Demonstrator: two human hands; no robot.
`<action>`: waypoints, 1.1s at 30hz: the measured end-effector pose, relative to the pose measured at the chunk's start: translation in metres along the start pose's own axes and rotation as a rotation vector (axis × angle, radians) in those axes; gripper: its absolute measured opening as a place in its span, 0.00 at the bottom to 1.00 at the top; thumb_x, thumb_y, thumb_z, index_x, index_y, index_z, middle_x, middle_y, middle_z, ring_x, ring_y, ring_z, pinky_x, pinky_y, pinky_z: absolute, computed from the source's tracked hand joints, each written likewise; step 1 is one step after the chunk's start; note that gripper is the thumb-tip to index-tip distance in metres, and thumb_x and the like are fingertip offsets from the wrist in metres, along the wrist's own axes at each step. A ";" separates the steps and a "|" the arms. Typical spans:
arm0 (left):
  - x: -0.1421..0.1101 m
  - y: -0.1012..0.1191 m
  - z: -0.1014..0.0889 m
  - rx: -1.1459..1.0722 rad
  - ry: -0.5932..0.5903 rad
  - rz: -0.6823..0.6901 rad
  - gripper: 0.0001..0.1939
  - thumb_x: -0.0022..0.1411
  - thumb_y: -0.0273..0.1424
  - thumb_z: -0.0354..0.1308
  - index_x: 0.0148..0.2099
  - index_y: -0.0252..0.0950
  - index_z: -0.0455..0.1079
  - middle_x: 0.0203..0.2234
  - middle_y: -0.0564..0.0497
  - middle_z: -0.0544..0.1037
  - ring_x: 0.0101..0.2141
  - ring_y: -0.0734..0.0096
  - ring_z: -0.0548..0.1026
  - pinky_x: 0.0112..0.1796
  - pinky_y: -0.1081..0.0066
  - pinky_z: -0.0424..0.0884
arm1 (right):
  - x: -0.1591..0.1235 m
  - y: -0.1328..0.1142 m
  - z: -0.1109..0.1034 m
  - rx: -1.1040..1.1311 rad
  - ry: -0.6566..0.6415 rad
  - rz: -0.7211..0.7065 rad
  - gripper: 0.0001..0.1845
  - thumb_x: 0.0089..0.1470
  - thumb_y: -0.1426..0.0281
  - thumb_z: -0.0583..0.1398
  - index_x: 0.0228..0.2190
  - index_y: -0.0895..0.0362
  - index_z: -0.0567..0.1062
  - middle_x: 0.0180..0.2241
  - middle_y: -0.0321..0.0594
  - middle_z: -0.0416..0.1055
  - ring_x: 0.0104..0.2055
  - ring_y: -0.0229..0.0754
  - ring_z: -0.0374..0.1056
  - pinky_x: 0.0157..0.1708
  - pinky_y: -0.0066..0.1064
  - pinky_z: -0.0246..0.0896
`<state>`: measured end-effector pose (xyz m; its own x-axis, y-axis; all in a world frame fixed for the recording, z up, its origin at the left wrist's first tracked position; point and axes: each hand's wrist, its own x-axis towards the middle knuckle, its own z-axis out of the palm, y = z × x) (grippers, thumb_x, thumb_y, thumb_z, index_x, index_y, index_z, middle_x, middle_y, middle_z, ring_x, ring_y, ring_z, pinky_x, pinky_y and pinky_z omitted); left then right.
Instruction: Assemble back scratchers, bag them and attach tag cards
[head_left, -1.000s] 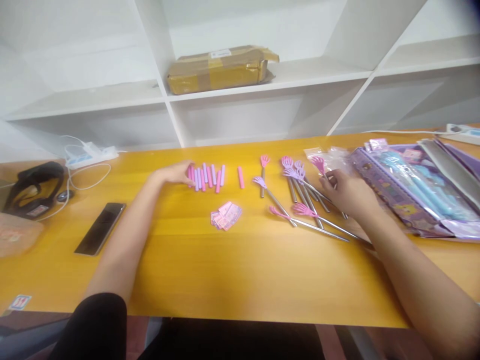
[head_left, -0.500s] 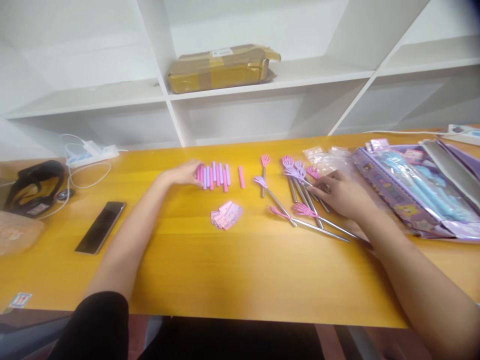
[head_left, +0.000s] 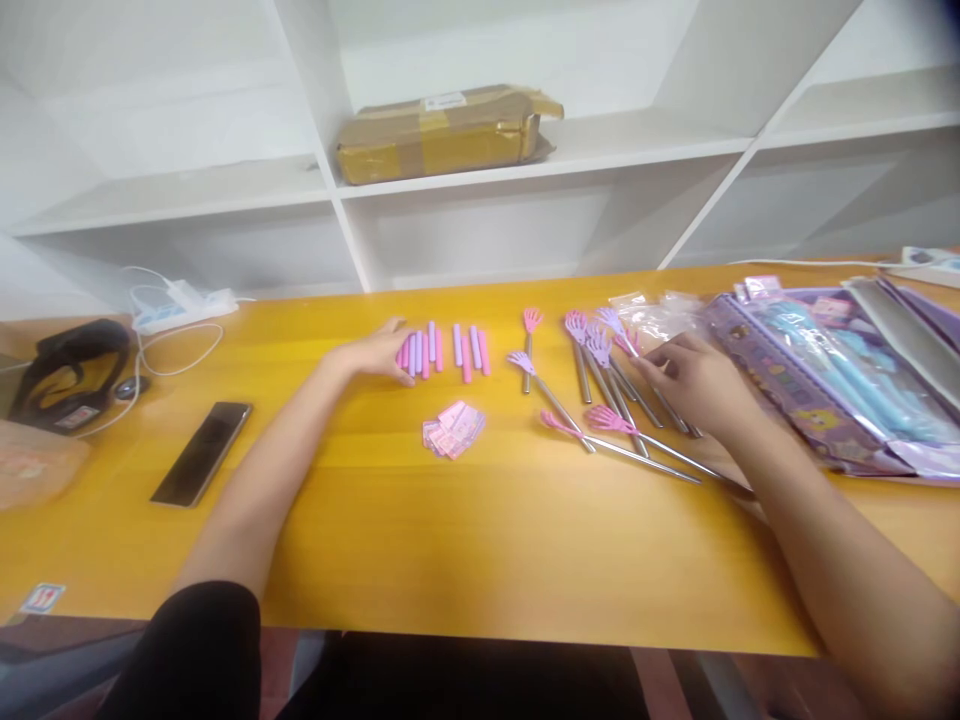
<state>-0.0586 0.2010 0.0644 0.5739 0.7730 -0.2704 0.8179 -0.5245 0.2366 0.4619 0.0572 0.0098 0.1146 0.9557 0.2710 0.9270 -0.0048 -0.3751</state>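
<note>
My left hand is at the left end of a row of short pink and lilac sticks, thumb and fingers apart and touching the end ones. A few similar sticks lie a little to the right. Among a loose pile of back scratchers with hand-shaped heads and metal rods, my right hand pinches a lilac-headed back scratcher by its rod. Other scratchers, such as a pink-headed one, lie nearer to me. Small printed pink cards lie overlapped between the hands.
A purple display box with blue items in plastic stands at the right, beside clear wrappers. On the left are a phone, a black headset and a white power strip. A taped carton sits on the shelf.
My left hand has moved right with the sticks, and the row has split into two groups. My right hand let go of a pink-headed back scratcher and took hold of a lilac-headed one.
</note>
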 end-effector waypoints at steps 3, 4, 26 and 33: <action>0.002 -0.002 0.003 -0.024 0.021 0.008 0.67 0.49 0.60 0.72 0.81 0.37 0.52 0.74 0.33 0.57 0.74 0.38 0.62 0.74 0.54 0.59 | 0.001 0.001 -0.001 0.031 0.034 0.009 0.30 0.61 0.42 0.53 0.32 0.55 0.75 0.41 0.50 0.74 0.39 0.48 0.69 0.47 0.41 0.65; 0.003 -0.003 0.003 -0.033 0.027 0.009 0.66 0.49 0.60 0.72 0.81 0.37 0.53 0.73 0.34 0.58 0.73 0.38 0.64 0.74 0.55 0.60 | 0.002 0.001 -0.001 0.038 0.041 0.013 0.30 0.61 0.41 0.53 0.31 0.54 0.74 0.40 0.50 0.73 0.40 0.48 0.69 0.47 0.41 0.65; 0.007 -0.008 0.010 -0.213 0.167 0.078 0.52 0.36 0.53 0.82 0.60 0.35 0.71 0.61 0.38 0.66 0.72 0.31 0.59 0.75 0.50 0.59 | -0.002 -0.007 -0.008 0.072 0.070 0.012 0.17 0.67 0.53 0.56 0.34 0.52 0.71 0.43 0.52 0.74 0.47 0.52 0.71 0.56 0.42 0.63; 0.008 -0.015 0.012 -0.545 0.264 0.057 0.58 0.33 0.47 0.85 0.66 0.33 0.71 0.71 0.33 0.56 0.56 0.50 0.77 0.63 0.51 0.76 | 0.000 -0.010 -0.009 0.098 0.089 0.046 0.16 0.64 0.53 0.56 0.32 0.52 0.72 0.41 0.52 0.73 0.46 0.55 0.70 0.54 0.45 0.64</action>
<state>-0.0658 0.2108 0.0473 0.5293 0.8482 -0.0195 0.6076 -0.3629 0.7065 0.4560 0.0544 0.0214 0.1917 0.9253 0.3271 0.8813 -0.0156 -0.4724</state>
